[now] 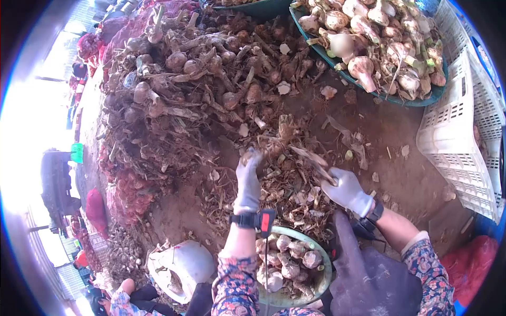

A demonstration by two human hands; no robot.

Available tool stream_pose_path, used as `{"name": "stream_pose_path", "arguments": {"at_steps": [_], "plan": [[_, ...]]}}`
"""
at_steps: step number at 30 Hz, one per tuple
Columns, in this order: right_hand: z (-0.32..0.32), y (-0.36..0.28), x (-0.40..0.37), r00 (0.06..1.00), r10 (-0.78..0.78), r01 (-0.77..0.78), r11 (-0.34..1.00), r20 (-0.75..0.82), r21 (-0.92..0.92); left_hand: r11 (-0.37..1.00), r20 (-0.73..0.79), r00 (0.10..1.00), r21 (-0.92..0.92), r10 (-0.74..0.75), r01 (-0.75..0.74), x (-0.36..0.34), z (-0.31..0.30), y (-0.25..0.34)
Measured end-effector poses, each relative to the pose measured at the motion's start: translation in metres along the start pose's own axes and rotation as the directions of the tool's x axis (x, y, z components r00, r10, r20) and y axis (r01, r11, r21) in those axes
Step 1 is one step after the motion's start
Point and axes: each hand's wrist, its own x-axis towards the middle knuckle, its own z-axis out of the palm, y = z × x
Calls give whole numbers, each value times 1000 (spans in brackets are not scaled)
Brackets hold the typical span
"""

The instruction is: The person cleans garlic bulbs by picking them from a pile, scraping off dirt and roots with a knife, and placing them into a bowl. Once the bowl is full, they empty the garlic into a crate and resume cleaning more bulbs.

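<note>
My left hand point(249, 179), in a pale glove, is closed at the base of a dry garlic plant point(278, 141) with brown stalk and roots. My fingertips are partly blurred. In my gloved right hand point(348, 192) is a pair of dirt-brown shears point(316, 164), their tips pointing left toward the garlic. The two blades look slightly apart. Under my hands lies a litter of cut stalks and dry skins point(295, 197). A pale green basin point(327, 271) holding trimmed garlic bulbs point(290, 269) stands close to me, between my forearms.
A large heap of untrimmed garlic point(200, 79) spreads across the upper left. At the upper right, a green tub point(429, 100) is piled with bulbs beside white plastic crates point(448, 121). A white bucket point(192, 263) stands lower left, near another person's arm point(126, 287).
</note>
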Motion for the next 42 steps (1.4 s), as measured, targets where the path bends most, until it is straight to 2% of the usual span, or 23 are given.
{"name": "stream_pose_path", "arguments": {"at_steps": [1, 4, 5, 6, 8, 9, 10, 11, 12, 13, 14, 15, 18, 20, 22, 23, 27, 28, 29, 32, 37, 41, 42], "plan": [[3, -13, 6, 998, -54, 54, 999, -38, 0, 988, -32, 988, -39, -150, 149, -28, 7, 14], [5, -63, 23, 955, -251, 266, 960, -157, 83, 987, -131, 991, -161, -12, -9, -64, 15, 2], [-2, -87, 23, 938, -298, 316, 945, -179, 85, 992, -215, 974, -83, 73, -93, -69, 20, -6], [-11, -106, 21, 884, -406, 445, 883, -231, 150, 993, -244, 968, -85, 54, -77, -81, 29, 4], [-11, -110, 15, 760, -583, 636, 758, -287, 143, 949, -360, 924, -227, 129, -221, -91, 43, 9], [3, -94, 13, 932, -361, 363, 925, -37, 117, 964, -242, 967, -227, 78, -135, -98, 35, 19], [32, -34, 26, 971, -154, 173, 981, 181, -91, 951, -288, 957, -284, 36, -122, -109, 47, 41], [26, -8, 24, 898, 158, -89, 979, 411, -183, 947, -263, 962, -283, 75, -151, -109, 44, 42], [17, 2, 8, 947, 123, -79, 984, 295, -158, 943, -245, 963, -281, 109, -179, -108, 39, 41], [11, 11, 4, 939, 209, -146, 961, 272, -233, 960, -244, 966, -241, 84, -144, -111, 40, 43], [14, 34, -3, 975, 129, -108, 987, 180, -123, 969, -210, 973, -199, 101, -144, -112, 34, 37], [14, 31, -11, 970, 168, -150, 983, 175, -109, 968, -82, 994, -233, 72, -89, -117, 25, 30], [-7, -20, -8, 976, 107, -125, 989, 191, 83, 980, 182, 980, -195, 75, -39, -111, 16, 32], [-8, -32, -8, 973, 8, -35, 993, 231, 116, 994, 110, 991, -78, 83, -74, -112, 16, 24], [-12, -54, -9, 972, -59, 27, 989, 227, 144, 997, 190, 981, -75, 43, -29, -108, 7, 25], [-19, -63, -8, 965, -72, 73, 997, 251, 5, 997, 229, 973, -71, 20, -4, -106, 4, 25], [-32, -84, -11, 883, -360, 395, 916, 300, -64, 993, 249, 965, -65, -83, 102, -112, 3, 26], [-30, -88, -11, 871, -353, 419, 897, 343, -142, 987, 251, 962, -85, -110, 135, -112, 5, 23], [-29, -89, -11, 861, -364, 442, 882, 356, -165, 998, 279, 959, 51, -39, 26, -111, 7, 21], [-24, -90, -9, 838, -304, 436, 872, 454, -221, 981, 332, 942, 164, 45, -104, -109, -1, 10], [-9, -72, -11, 848, -354, 443, 882, 394, -160, 973, 207, 977, -212, -50, 95, -122, -4, -10], [12, -39, -1, 869, -380, 447, 878, 318, -171, 969, 92, 994, -233, -65, 85, -133, 8, -9], [15, -31, 1, 873, -381, 442, 882, 306, -163, 965, 170, 982, -232, -83, 122, -136, 7, -7]]}}
